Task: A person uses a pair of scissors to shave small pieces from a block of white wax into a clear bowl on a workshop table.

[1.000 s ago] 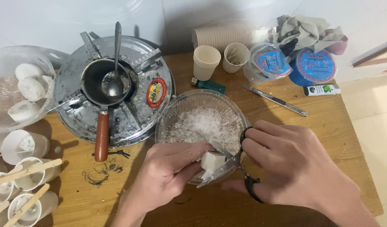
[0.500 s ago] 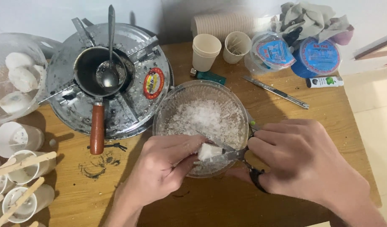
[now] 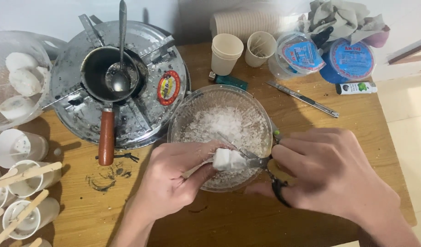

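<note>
Holding a small white block [image 3: 226,158] over the near rim of a clear glass bowl [image 3: 183,121], the person pinches it between the fingers [image 3: 199,170] of the left hand [image 3: 173,183], which are closed on it from below and behind. The right hand [image 3: 331,176] is closed around the dark handles of a pair of scissors [image 3: 260,161], whose slim blades reach leftward onto the block; whether the blades are apart or shut cannot be told from this view. The bowl holds a bed of white shreds [image 3: 219,126] and sits on the wooden counter [image 3: 247,219], just beside a round metal stove [image 3: 141,55] carrying a small pot [image 3: 98,68] with a spoon [image 3: 120,75] in it. Doing this step well seems to call for keeping the block above the bowl so that whatever comes off lands on the shreds and not on the counter, and for keeping the left fingertips back from the blade line, since the piece is small and the cutting edge works close to them. A firm but light pinch would likely keep the soft-looking block from crumbling or slipping.
</note>
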